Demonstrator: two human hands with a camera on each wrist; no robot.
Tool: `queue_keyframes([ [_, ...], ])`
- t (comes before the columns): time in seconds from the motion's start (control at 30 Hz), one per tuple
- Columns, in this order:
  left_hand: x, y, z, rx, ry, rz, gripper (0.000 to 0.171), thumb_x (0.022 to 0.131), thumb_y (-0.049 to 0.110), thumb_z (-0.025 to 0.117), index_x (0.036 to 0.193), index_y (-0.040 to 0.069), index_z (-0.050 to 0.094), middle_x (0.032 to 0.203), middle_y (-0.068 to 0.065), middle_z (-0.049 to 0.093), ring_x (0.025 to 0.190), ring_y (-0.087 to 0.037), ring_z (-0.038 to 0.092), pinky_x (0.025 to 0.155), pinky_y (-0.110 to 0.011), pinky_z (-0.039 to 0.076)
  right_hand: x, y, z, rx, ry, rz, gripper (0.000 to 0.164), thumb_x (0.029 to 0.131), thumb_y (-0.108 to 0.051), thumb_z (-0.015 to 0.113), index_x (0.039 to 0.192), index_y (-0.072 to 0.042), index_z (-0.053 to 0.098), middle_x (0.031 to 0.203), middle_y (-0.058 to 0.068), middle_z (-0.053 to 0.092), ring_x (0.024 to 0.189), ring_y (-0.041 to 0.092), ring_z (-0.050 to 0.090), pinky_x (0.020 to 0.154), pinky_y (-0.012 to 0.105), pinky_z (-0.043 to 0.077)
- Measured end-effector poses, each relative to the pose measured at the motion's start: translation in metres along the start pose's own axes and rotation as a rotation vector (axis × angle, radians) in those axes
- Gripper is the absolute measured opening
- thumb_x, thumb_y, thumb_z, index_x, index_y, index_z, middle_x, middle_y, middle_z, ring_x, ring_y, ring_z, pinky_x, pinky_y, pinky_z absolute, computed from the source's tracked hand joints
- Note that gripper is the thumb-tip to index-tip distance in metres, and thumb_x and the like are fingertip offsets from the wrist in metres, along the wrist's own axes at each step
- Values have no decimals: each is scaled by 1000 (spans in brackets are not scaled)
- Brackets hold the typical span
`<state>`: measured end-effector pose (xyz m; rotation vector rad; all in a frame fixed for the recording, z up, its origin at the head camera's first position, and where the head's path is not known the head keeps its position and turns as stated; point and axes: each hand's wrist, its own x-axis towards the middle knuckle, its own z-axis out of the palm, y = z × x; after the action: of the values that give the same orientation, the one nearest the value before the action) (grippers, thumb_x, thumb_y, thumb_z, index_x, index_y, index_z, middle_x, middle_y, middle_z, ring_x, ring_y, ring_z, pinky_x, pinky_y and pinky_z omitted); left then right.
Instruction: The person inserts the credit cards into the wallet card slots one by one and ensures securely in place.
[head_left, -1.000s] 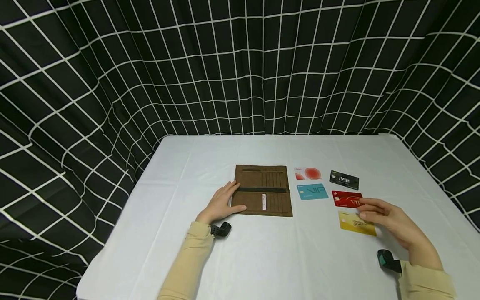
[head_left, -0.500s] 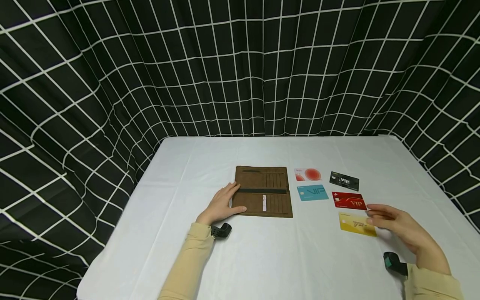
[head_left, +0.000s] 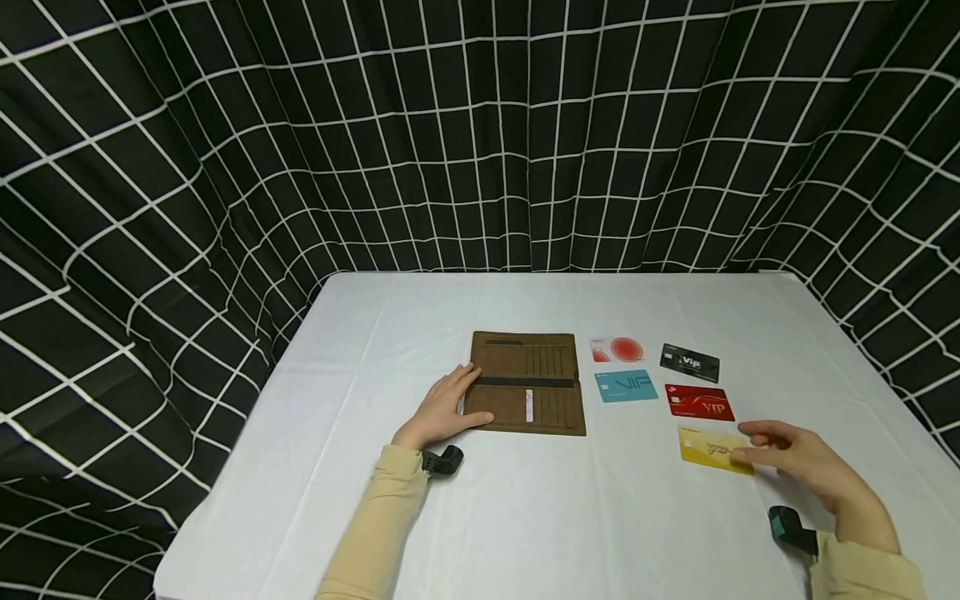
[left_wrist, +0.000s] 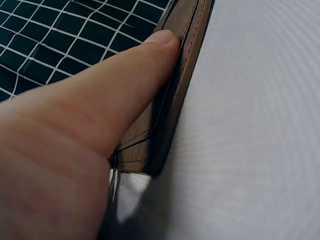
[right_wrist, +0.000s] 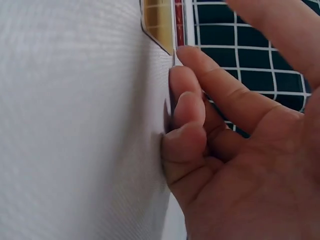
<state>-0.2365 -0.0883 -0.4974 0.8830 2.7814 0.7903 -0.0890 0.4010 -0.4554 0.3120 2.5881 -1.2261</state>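
My left hand [head_left: 441, 410] rests on the left edge of an unfolded brown wallet [head_left: 547, 362], fingers straight. In the left wrist view, the thumb [left_wrist: 145, 65] lies on the stitched wallet [left_wrist: 134, 145] near its edge. My right hand [head_left: 817, 467] is at the right end of a yellow card [head_left: 701, 450], with the thumb tip over that card in the head view. In the right wrist view, the index finger [right_wrist: 230, 95] points forward, the other fingers bend loosely against the cloth, and the yellow card [right_wrist: 159, 22] lies just ahead, not gripped.
A red VIP card [head_left: 697, 402] lies beyond the yellow one, and a black card [head_left: 688, 362] behind that. Left of them are a blue card [head_left: 625, 386] and a white card with a red circle [head_left: 617, 349]. A black grid curtain [head_left: 525, 150] surrounds the white table [head_left: 540, 517].
My right hand has moved off the red card, toward me and slightly right, to the yellow card's right end. My left hand stays on the wallet.
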Motion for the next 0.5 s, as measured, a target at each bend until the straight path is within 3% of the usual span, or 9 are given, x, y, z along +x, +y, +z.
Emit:
queue_keyframes([
  [0.17, 0, 0, -1, -5, 4, 3, 84, 83, 56, 59, 147, 13, 26, 152, -6, 19, 139, -20, 11, 111, -38, 8, 1, 1, 3, -54, 10, -35, 67, 79, -31, 74, 123, 11, 46, 94, 11, 44, 82, 20, 38, 62, 26, 34],
  [0.5, -2, 1, -2, 2, -4, 2, 84, 83, 55, 59, 147, 13, 26, 152, -6, 19, 139, -20, 11, 111, -38, 8, 7, -6, 5, -123, 5, -31, 67, 73, -30, 80, 114, 12, 46, 87, 10, 38, 84, 25, 37, 64, 33, 29],
])
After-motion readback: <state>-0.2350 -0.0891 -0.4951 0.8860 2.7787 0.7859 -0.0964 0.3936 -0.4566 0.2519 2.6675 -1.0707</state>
